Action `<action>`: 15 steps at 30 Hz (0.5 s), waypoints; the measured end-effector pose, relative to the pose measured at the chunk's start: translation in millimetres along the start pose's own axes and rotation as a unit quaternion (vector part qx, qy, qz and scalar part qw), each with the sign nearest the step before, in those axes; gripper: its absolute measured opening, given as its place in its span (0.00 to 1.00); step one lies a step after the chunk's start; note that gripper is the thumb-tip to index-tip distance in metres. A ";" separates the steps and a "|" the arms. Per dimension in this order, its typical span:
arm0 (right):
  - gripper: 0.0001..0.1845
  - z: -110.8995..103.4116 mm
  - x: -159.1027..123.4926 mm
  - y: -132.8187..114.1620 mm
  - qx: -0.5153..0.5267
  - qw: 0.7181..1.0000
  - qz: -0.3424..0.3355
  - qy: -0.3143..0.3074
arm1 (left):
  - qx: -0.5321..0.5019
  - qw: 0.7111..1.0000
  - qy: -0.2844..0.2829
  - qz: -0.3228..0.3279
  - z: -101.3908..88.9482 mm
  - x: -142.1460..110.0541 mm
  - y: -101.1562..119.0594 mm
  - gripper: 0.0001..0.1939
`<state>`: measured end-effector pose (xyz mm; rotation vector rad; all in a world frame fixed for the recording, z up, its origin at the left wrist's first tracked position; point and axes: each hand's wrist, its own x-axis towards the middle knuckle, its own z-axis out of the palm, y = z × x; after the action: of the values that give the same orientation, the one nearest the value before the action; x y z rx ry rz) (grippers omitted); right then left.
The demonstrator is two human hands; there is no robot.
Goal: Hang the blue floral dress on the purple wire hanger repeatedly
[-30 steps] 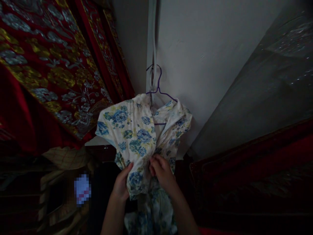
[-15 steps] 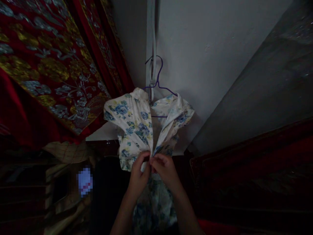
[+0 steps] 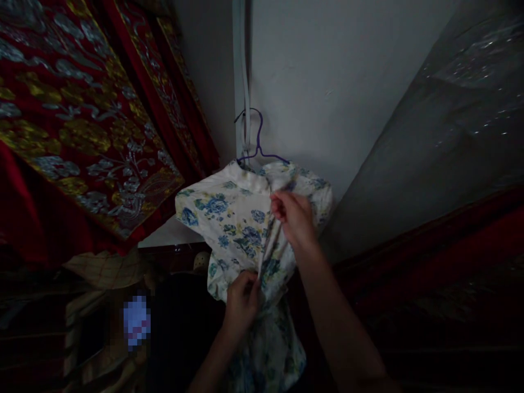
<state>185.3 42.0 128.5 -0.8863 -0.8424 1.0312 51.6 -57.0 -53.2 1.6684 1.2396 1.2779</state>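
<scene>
A white dress with blue and green flowers hangs by its shoulders on a purple wire hanger. My left hand pinches the front edge of the dress at about waist height. Higher up, my right hand is closed on the front opening just below the collar. Whether its fingers hold a zip pull or only the cloth edge is too dark to tell. Between the two hands the front edges lie close together in a slanting line. The skirt hangs below, partly behind my left forearm.
Red cloth with gold and silver embroidery hangs at the left. Behind the dress stands a pale wall with a hanging strap. Clear plastic sheeting covers something at the right. A wooden chair-like frame stands low at the left.
My right hand has moved up from beside my left hand to near the collar. The front opening, spread apart before, is now drawn together. My left hand stays low on the front edge.
</scene>
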 end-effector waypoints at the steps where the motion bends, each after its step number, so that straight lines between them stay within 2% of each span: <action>1: 0.11 7.4 7.7 -12.1 -0.002 1.000 -0.023 -0.010 | 0.012 1.000 -0.012 0.008 -2.3 1.9 -0.9 0.10; 3: 0.11 18.9 11.0 -26.6 -0.007 0.997 -0.062 -0.034 | 0.041 0.998 -0.050 0.015 -11.0 11.0 2.8 0.08; 5: 0.11 23.7 1.7 -27.6 -0.016 0.994 -0.086 -0.060 | 0.071 0.989 -0.127 0.009 -25.5 27.0 16.3 0.06; 7: 0.10 22.6 -12.3 -20.4 -0.034 0.991 -0.094 -0.086 | 0.079 0.977 -0.198 0.017 -45.1 48.5 41.5 0.06; 8: 0.10 20.7 -18.7 -16.7 -0.045 0.990 -0.095 -0.098 | 0.064 0.978 -0.196 0.041 -55.7 60.7 58.1 0.06; 9: 0.10 18.6 -23.9 -14.1 -0.056 0.988 -0.096 -0.108 | 0.044 0.986 -0.145 0.068 -66.1 73.4 76.4 0.06; 10: 0.10 16.7 -27.7 -13.4 -0.066 0.986 -0.097 -0.116 | 0.029 0.992 -0.070 0.103 -75.6 86.2 95.5 0.05; 12: 0.09 14.7 -31.4 -17.5 -0.081 0.982 -0.107 -0.130 | 0.020 0.979 0.033 0.201 -89.2 110.8 131.5 0.15; 13: 0.09 14.8 -31.5 -21.2 -0.085 0.980 -0.117 -0.135 | 0.046 0.965 0.047 0.252 -92.5 121.5 146.6 0.17; 15: 0.10 16.2 -28.6 -27.1 -0.092 0.976 -0.142 -0.135 | 0.114 0.938 0.040 0.324 -92.2 137.4 168.3 0.11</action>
<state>171.9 11.4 154.9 -0.7612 -1.2734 0.8408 17.7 19.1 167.6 2.3361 0.9314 1.6347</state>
